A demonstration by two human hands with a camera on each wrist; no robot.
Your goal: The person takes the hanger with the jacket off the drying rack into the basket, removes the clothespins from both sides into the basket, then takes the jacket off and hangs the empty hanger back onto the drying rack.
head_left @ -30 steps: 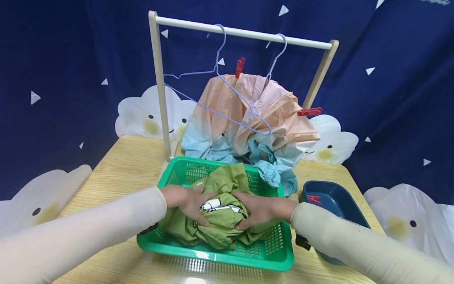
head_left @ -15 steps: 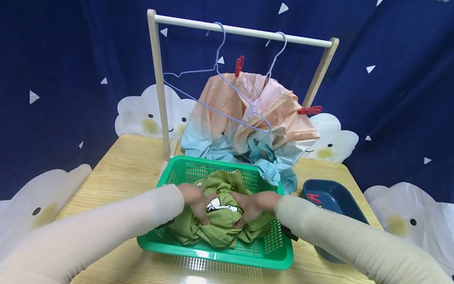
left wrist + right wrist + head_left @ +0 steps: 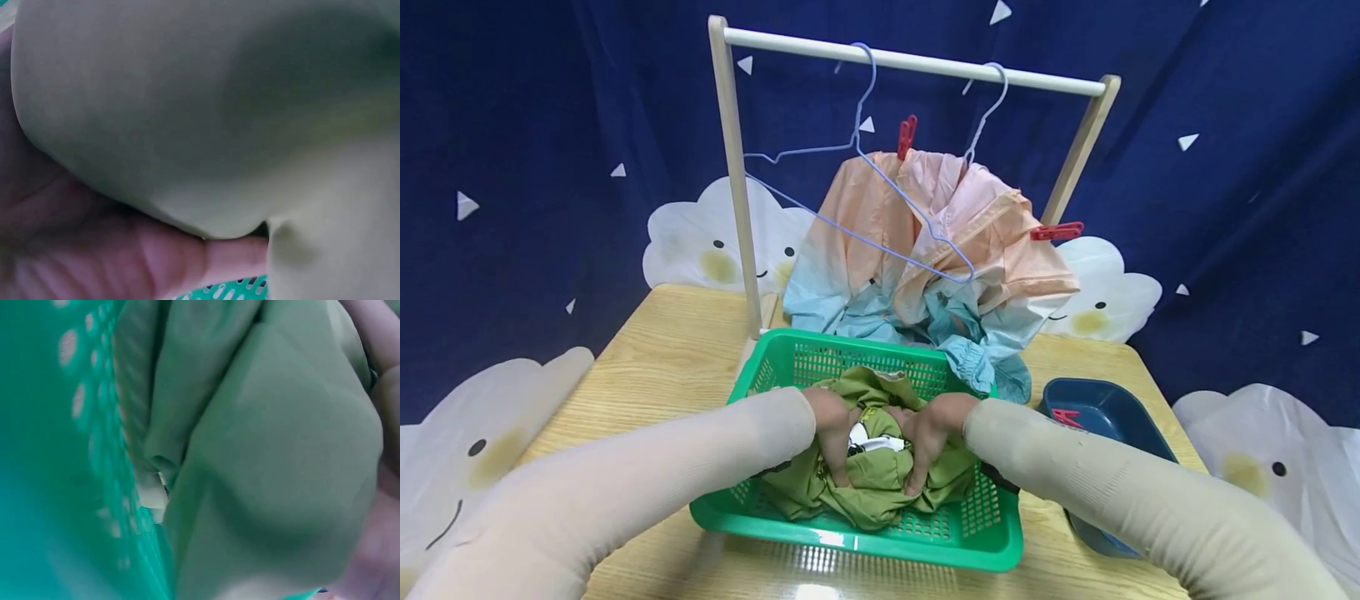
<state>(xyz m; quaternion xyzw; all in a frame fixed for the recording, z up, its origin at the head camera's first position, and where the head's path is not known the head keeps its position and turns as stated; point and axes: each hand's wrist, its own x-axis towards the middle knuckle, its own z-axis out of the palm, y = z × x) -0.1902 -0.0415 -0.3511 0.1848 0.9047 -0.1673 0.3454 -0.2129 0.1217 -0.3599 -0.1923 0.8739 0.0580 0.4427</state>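
An olive-green garment point(image 3: 876, 483) with a white print lies bunched in the green plastic basket point(image 3: 850, 548). My left hand point(image 3: 835, 437) grips its left side, the thumb pointing down along the near cloth. On the other side my right hand point(image 3: 931, 433) holds it in the same way, so the print bulges up between both hands. The far fingers are partly hidden in the folds. Close up in the left wrist view, the cloth point(image 3: 156, 112) fills the palm. In the right wrist view, the cloth point(image 3: 287, 444) bulges beside the palm, near the basket's perforated wall point(image 3: 56, 456).
Behind the basket stands a rack point(image 3: 917, 62) with a bare blue hanger point(image 3: 820, 152). A peach-and-blue jacket point(image 3: 865, 208) hangs there too, with red clothespins point(image 3: 907, 137) on it. At right, a dark blue tub point(image 3: 1105, 408) holds a red clothespin point(image 3: 1065, 417).
Both hands have moved inward and deeper into the basket, wrists rising and thumbs turning downward. The garment's raised far part has sunk lower and its print is squeezed narrower.
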